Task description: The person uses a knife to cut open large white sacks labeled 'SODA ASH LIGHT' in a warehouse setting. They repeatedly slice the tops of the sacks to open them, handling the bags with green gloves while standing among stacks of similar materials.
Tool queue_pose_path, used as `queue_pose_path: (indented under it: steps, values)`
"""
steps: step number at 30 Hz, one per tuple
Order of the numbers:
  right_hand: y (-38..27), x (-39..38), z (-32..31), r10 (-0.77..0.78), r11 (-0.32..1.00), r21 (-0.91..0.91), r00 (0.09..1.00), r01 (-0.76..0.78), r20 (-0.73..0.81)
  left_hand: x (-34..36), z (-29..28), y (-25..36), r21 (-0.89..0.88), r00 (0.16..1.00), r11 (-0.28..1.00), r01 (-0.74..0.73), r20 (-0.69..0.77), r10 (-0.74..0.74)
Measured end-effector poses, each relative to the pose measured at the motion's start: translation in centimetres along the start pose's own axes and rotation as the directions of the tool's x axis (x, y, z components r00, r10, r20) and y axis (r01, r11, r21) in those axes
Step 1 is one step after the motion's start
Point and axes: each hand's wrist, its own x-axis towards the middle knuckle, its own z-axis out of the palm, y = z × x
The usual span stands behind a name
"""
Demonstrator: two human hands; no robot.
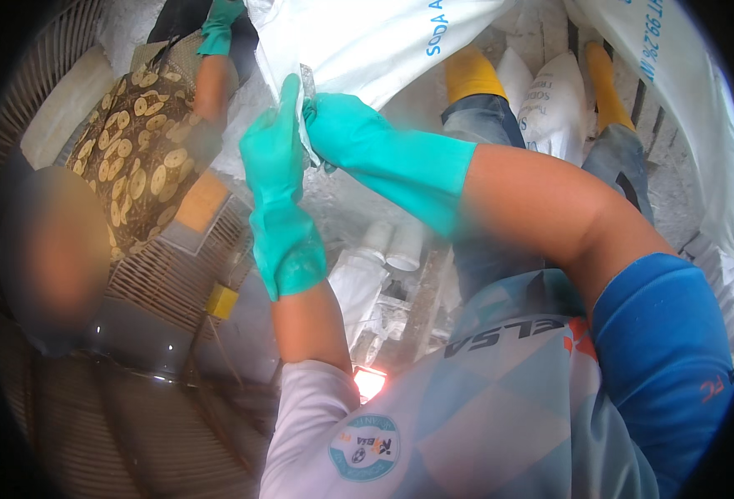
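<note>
L fingers [265,139] & R fingers [332,121] clamp the edge of the white bag [358,50], up front, approx. centre. Main risk, I'd say: gloves [421,170] slip if I pull too hard, or the edge tears w/ an uneven tug. Can't tell what's inside.

White sacks [555,108] rest on the pale floor [670,158].
</note>
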Motion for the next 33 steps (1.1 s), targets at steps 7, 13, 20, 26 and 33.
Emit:
queue_pose_path:
  steps: [7,13,20,26,33]
  values:
    - [-0.4,-0.3,2.4,-0.066,0.997,-0.033,0.994,0.063,-0.086,-0.9,-1.7,-0.1,-0.243,0.998,0.97,-0.001,-0.063,-0.015]
    - [-0.9,-1.7,5.1,0.036,0.989,0.14,0.998,-0.042,0.043,-0.7,-7.6,-1.6,-0.122,0.99,0.983,0.139,-0.006,-0.141]
    - [-7.8,-2.1,8.9,0.044,0.998,0.048,0.999,-0.044,0.019,1.0,-16.0,3.8,0.242,0.957,0.93,0.279,0.015,-0.291]
    - [-11.9,-1.6,13.3,0.044,0.994,0.103,0.998,-0.048,0.042,3.5,-20.1,3.0,0.647,0.997,0.758,0.081,-0.048,-0.065]
    - [-10.2,2.2,12.3,-0.047,0.996,-0.073,0.998,0.043,-0.043,4.6,-17.6,2.6,0.24,0.964,0.934,0.266,-0.058,-0.26]
